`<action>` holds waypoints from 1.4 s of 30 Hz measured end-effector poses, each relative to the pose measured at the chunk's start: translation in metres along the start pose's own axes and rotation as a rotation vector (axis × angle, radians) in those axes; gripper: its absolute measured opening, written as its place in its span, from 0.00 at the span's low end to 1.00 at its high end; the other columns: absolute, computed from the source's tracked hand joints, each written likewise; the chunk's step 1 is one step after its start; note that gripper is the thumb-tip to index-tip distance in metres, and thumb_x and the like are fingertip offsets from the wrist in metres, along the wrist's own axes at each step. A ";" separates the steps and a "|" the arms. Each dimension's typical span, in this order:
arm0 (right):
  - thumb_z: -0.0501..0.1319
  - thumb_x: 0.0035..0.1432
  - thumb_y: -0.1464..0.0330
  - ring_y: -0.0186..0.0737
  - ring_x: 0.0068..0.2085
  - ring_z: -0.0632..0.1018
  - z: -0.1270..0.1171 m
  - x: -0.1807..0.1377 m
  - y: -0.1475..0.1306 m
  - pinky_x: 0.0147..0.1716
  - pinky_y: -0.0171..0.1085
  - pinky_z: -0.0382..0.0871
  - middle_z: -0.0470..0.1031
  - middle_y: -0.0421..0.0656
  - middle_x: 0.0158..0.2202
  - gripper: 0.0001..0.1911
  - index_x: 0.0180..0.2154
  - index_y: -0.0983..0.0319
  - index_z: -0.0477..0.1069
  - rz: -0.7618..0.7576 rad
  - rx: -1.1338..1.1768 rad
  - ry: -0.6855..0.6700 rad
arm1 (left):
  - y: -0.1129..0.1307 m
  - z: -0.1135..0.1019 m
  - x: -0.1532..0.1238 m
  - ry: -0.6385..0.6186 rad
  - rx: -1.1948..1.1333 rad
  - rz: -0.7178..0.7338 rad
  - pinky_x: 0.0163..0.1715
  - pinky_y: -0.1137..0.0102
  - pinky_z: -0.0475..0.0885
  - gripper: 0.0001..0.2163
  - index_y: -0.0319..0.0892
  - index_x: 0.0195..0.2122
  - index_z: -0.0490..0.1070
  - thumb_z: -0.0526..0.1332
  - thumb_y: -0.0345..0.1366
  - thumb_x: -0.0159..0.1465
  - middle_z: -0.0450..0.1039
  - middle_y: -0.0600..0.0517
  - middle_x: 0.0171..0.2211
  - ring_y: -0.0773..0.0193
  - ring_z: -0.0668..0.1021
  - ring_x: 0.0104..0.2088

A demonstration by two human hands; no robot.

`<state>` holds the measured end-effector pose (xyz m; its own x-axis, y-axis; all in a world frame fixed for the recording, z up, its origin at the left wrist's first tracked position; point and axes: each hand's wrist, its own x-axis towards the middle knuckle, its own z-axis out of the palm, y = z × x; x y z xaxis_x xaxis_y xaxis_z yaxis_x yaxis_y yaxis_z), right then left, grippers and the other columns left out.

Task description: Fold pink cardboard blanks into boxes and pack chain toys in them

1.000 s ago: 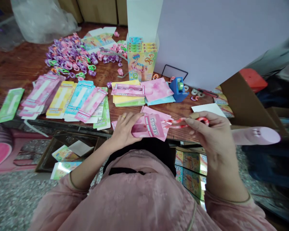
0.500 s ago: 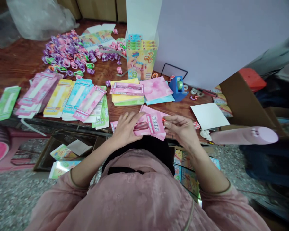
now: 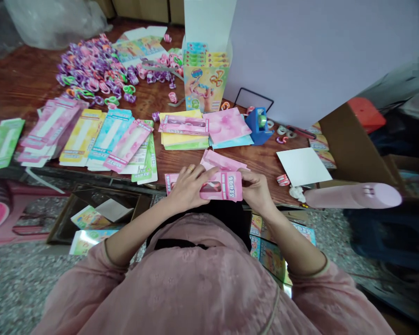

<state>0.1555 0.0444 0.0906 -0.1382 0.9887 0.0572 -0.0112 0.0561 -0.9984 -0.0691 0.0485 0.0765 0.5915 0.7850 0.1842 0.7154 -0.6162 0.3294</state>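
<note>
My left hand (image 3: 190, 188) lies over the left part of a pink window box (image 3: 230, 187), thumb and fingers closed around it. Through the box's window a pinkish, ring-like piece (image 3: 211, 186) shows inside. At the box's right end, my right hand (image 3: 256, 187) is closed with its fingertips on the edge, partly hidden behind it. Just beyond the box, flat pink cartons (image 3: 221, 160) lie on the table. A finished-looking pink box (image 3: 184, 124) rests on yellow and green cards farther back.
Stacks of pink (image 3: 50, 128), yellow (image 3: 81, 137) and blue cartons (image 3: 111, 136) lie left. Behind them is a heap of colourful rings (image 3: 91, 70). An upright display box (image 3: 206, 88), a blue tape dispenser (image 3: 260, 126), a white card (image 3: 303, 166) and a pink bottle (image 3: 352, 195) stand or lie rightward.
My right hand has moved left onto the box's end, and the small red piece at its fingertips is out of sight. The box now sits more level, its end flap no longer sticking out.
</note>
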 end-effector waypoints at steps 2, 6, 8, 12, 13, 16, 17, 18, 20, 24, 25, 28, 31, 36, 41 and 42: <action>0.81 0.34 0.61 0.32 0.26 0.70 0.001 0.000 0.004 0.28 0.34 0.69 0.71 0.35 0.22 0.19 0.20 0.60 0.73 0.076 0.088 0.061 | 0.002 0.001 0.000 0.025 0.006 0.001 0.48 0.58 0.64 0.41 0.45 0.72 0.59 0.71 0.44 0.58 0.71 0.43 0.51 0.47 0.70 0.49; 0.82 0.32 0.60 0.30 0.22 0.67 0.003 0.003 0.010 0.23 0.33 0.67 0.69 0.32 0.22 0.26 0.25 0.58 0.68 0.339 0.292 0.078 | 0.008 0.004 0.001 0.058 0.023 0.014 0.48 0.58 0.63 0.39 0.44 0.71 0.60 0.70 0.47 0.61 0.71 0.42 0.51 0.46 0.70 0.49; 0.81 0.33 0.58 0.30 0.23 0.68 0.004 0.005 0.010 0.24 0.32 0.67 0.71 0.33 0.24 0.27 0.28 0.58 0.67 0.345 0.316 0.020 | 0.010 0.007 0.002 0.063 0.005 0.040 0.48 0.58 0.63 0.38 0.44 0.71 0.61 0.70 0.47 0.61 0.71 0.42 0.51 0.47 0.70 0.49; 0.82 0.31 0.59 0.29 0.25 0.67 0.003 0.009 0.006 0.24 0.31 0.64 0.71 0.33 0.26 0.28 0.29 0.59 0.68 0.208 0.195 -0.026 | 0.012 0.014 0.003 0.062 -0.019 0.025 0.49 0.56 0.64 0.39 0.44 0.72 0.59 0.69 0.45 0.60 0.71 0.42 0.52 0.45 0.71 0.50; 0.82 0.31 0.59 0.29 0.25 0.67 0.002 0.009 0.004 0.24 0.31 0.64 0.70 0.34 0.26 0.28 0.29 0.59 0.68 0.187 0.147 -0.028 | 0.013 0.016 0.002 0.066 -0.027 0.011 0.50 0.55 0.65 0.40 0.44 0.72 0.57 0.68 0.44 0.60 0.71 0.41 0.53 0.45 0.71 0.50; 0.81 0.37 0.56 0.30 0.26 0.69 -0.002 0.008 0.001 0.25 0.31 0.67 0.73 0.35 0.28 0.27 0.31 0.59 0.70 0.186 0.113 -0.087 | 0.017 0.014 -0.001 0.120 -0.090 -0.039 0.56 0.51 0.65 0.41 0.40 0.73 0.55 0.66 0.36 0.58 0.70 0.39 0.56 0.43 0.71 0.55; 0.81 0.39 0.54 0.30 0.26 0.70 -0.003 0.007 0.000 0.24 0.31 0.67 0.74 0.35 0.28 0.27 0.33 0.59 0.70 0.196 0.137 -0.117 | 0.019 0.011 -0.002 0.140 -0.130 -0.058 0.58 0.49 0.64 0.41 0.39 0.73 0.55 0.65 0.34 0.57 0.70 0.38 0.57 0.42 0.71 0.56; 0.79 0.42 0.53 0.30 0.25 0.69 -0.003 0.005 -0.002 0.23 0.31 0.67 0.74 0.35 0.28 0.26 0.34 0.58 0.70 0.204 0.168 -0.139 | 0.020 0.008 -0.004 0.153 -0.188 -0.073 0.60 0.49 0.65 0.41 0.38 0.72 0.55 0.65 0.32 0.57 0.70 0.38 0.58 0.42 0.72 0.57; 0.77 0.46 0.51 0.29 0.23 0.68 -0.001 0.001 -0.005 0.19 0.30 0.66 0.73 0.35 0.28 0.26 0.37 0.58 0.70 0.193 0.212 -0.144 | 0.023 -0.002 -0.007 0.135 -0.375 -0.084 0.59 0.51 0.69 0.37 0.38 0.71 0.58 0.63 0.32 0.58 0.71 0.38 0.58 0.45 0.74 0.57; 0.78 0.46 0.52 0.30 0.24 0.68 0.012 -0.007 -0.017 0.17 0.30 0.66 0.71 0.35 0.29 0.26 0.38 0.58 0.70 0.096 0.185 -0.092 | 0.023 -0.021 -0.011 0.039 -0.815 -0.095 0.52 0.61 0.75 0.21 0.39 0.60 0.71 0.62 0.36 0.67 0.79 0.44 0.50 0.55 0.81 0.48; 0.78 0.46 0.51 0.30 0.25 0.68 0.016 -0.008 -0.019 0.17 0.29 0.67 0.71 0.35 0.29 0.27 0.38 0.58 0.70 0.076 0.176 -0.087 | 0.022 -0.024 -0.012 0.022 -0.887 -0.102 0.50 0.62 0.76 0.18 0.39 0.57 0.74 0.62 0.38 0.68 0.80 0.45 0.47 0.56 0.81 0.46; 0.77 0.47 0.48 0.30 0.25 0.67 0.023 -0.011 -0.023 0.17 0.29 0.64 0.69 0.36 0.28 0.27 0.36 0.58 0.70 0.045 0.183 -0.090 | 0.016 -0.024 -0.014 -0.006 -1.052 -0.080 0.45 0.64 0.79 0.16 0.40 0.52 0.77 0.65 0.43 0.67 0.82 0.46 0.44 0.56 0.83 0.43; 0.75 0.49 0.47 0.29 0.24 0.66 0.024 -0.010 -0.022 0.17 0.29 0.60 0.69 0.36 0.28 0.26 0.35 0.58 0.71 0.097 0.219 -0.103 | 0.008 -0.017 -0.016 -0.056 -1.197 -0.072 0.48 0.62 0.79 0.17 0.42 0.53 0.78 0.67 0.44 0.66 0.83 0.45 0.48 0.53 0.84 0.47; 0.80 0.40 0.50 0.29 0.23 0.66 0.023 -0.007 -0.017 0.19 0.29 0.59 0.72 0.35 0.28 0.28 0.37 0.57 0.73 0.347 0.414 -0.203 | -0.001 -0.008 -0.012 -0.193 -1.400 -0.108 0.48 0.56 0.80 0.21 0.42 0.54 0.78 0.71 0.47 0.62 0.83 0.43 0.47 0.50 0.85 0.45; 0.78 0.35 0.41 0.31 0.24 0.66 0.022 -0.010 -0.002 0.19 0.30 0.57 0.76 0.38 0.29 0.37 0.42 0.56 0.77 0.378 0.481 -0.253 | 0.000 0.001 -0.004 -0.193 -1.431 -0.109 0.41 0.62 0.80 0.23 0.39 0.49 0.78 0.72 0.51 0.60 0.83 0.43 0.42 0.54 0.85 0.39; 0.77 0.36 0.40 0.31 0.24 0.66 0.022 -0.011 0.000 0.19 0.30 0.55 0.76 0.39 0.29 0.37 0.41 0.56 0.78 0.373 0.468 -0.237 | 0.001 0.005 -0.004 -0.159 -1.430 -0.128 0.40 0.63 0.80 0.24 0.39 0.49 0.77 0.73 0.51 0.60 0.83 0.44 0.42 0.55 0.84 0.38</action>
<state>0.1355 0.0301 0.0901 -0.4305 0.8697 -0.2413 -0.3433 -0.4050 -0.8474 -0.0691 0.0446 0.0715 0.6553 0.7553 0.0115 -0.1564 0.1208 0.9803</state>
